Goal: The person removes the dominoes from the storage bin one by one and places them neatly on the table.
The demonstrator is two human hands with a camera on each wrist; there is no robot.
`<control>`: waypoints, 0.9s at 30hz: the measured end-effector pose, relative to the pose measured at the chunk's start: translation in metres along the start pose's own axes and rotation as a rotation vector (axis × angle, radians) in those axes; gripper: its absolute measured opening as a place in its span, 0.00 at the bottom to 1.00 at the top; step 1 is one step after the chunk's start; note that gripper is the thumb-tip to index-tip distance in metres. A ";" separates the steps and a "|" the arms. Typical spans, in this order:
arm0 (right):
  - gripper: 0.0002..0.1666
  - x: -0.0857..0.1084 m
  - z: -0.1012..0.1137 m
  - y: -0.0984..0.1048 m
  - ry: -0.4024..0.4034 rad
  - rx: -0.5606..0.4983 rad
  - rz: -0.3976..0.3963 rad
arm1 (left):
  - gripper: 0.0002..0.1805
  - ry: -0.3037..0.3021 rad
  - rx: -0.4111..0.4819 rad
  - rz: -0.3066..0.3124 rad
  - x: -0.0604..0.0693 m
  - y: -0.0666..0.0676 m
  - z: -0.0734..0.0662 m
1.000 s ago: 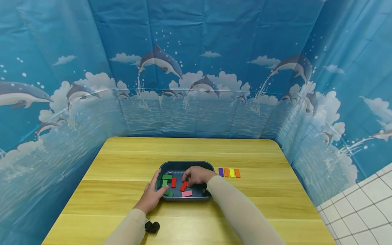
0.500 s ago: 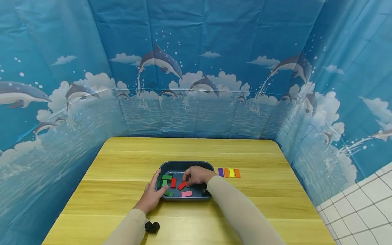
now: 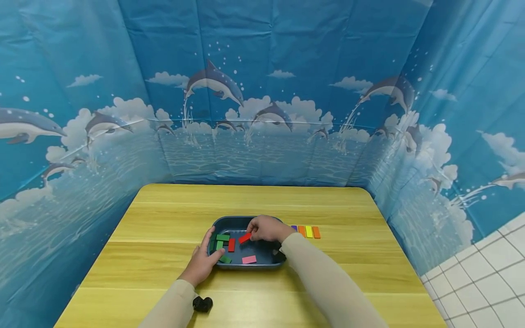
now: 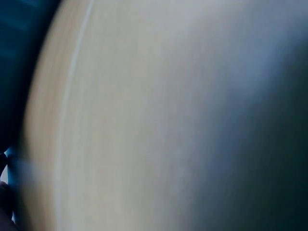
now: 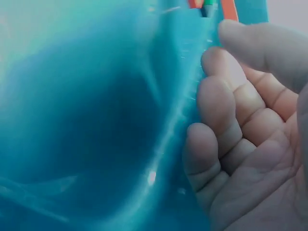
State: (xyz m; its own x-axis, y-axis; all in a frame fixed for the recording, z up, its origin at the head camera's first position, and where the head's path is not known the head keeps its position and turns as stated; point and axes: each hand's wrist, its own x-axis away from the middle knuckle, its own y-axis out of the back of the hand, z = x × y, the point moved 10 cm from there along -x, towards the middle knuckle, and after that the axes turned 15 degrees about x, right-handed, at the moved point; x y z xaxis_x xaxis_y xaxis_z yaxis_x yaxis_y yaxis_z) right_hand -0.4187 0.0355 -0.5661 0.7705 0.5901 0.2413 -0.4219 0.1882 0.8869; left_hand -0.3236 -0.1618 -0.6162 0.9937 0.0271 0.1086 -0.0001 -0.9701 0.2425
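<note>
A dark blue tray (image 3: 262,266) stands on the table. Lying inside are several green blocks (image 3: 223,238), a red block (image 3: 231,245) and a pink block (image 3: 249,259). My right hand (image 3: 268,228) is over the tray's right half, pinching another red block (image 3: 244,238) by one end between thumb and fingertips. In the right wrist view this block (image 5: 230,9) shows at the top, beside the thumb. My left hand (image 3: 202,264) rests at the tray's left near corner, fingers straight along the outer side, thumb over the rim. The left wrist view is blurred.
To the right of the tray, a purple block (image 3: 294,227), two orange blocks (image 3: 316,232) and a yellow block (image 3: 309,232) form a row on the wooden table (image 3: 172,214). A dolphin-print curtain (image 3: 262,150) encloses the table's back and sides.
My right hand has lifted slightly up and away with the red block, which has turned and left its spot near the pink block. The left hand stays put.
</note>
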 end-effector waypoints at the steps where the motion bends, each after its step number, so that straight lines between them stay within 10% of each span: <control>1: 0.06 0.002 -0.001 0.004 -0.002 -0.008 -0.013 | 0.44 -0.003 0.000 0.000 0.000 0.000 0.000; 11: 0.10 0.041 -0.033 0.057 -0.069 -0.100 -0.174 | 0.44 0.010 -0.002 0.013 -0.001 -0.001 0.003; 27: 0.19 0.143 -0.207 0.071 -0.383 -0.075 -0.311 | 0.45 0.013 -0.003 0.039 0.001 -0.002 0.001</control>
State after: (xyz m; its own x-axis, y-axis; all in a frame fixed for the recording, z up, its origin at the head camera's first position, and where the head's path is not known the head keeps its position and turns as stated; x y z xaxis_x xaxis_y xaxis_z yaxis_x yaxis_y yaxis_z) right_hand -0.4376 0.2957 -0.5504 0.9796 0.1686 0.1095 -0.1664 0.3742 0.9123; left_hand -0.3226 -0.1602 -0.6178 0.9914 -0.0081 0.1304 -0.0395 -0.9699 0.2402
